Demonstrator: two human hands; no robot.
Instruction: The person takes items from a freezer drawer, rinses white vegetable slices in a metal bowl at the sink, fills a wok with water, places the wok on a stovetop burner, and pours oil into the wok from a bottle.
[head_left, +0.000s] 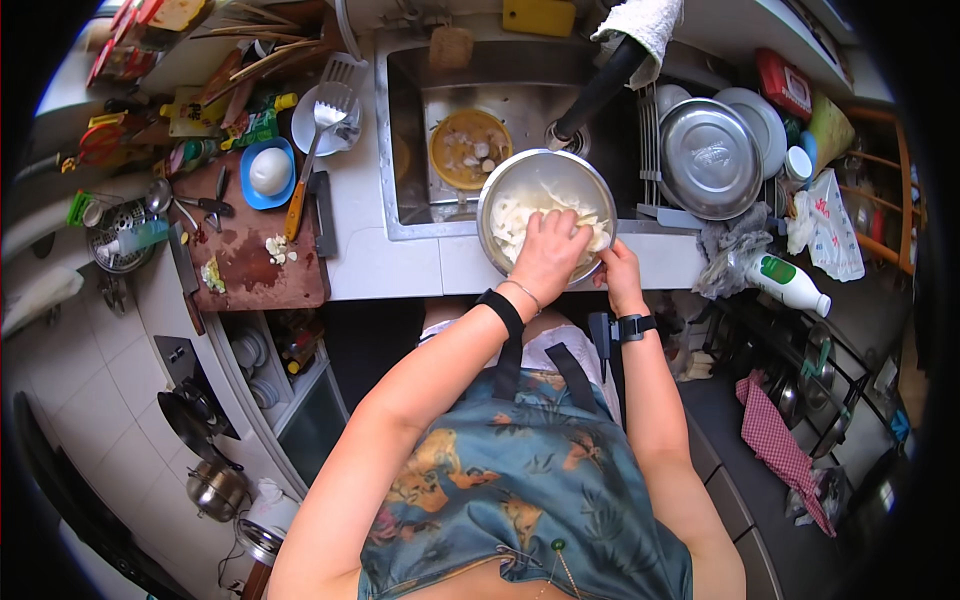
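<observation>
A round stainless steel bowl (493, 247) sits at the front edge of the sink, partly over the white counter. Pale, thin slices of food (510, 221) lie inside it. My left hand (551, 251) reaches into the bowl, its fingers bent down among the slices; the fingertips are partly hidden, so whether they grip any is unclear. At the bowl's right front rim, my right hand (621, 274) holds the edge between thumb and fingers. Behind the bowl, a yellow basin (448, 174) with cloudy liquid and pale pieces stands in the sink (517, 101).
A black faucet (600, 94) slants down close behind the bowl. To the left, a cutting board (255, 281) carries chopped bits, a spatula (304, 180) and a cleaver (184, 262) along its edge. On the right stand a dish rack (649, 142) with a steel basin (709, 157) and a white bottle (787, 283).
</observation>
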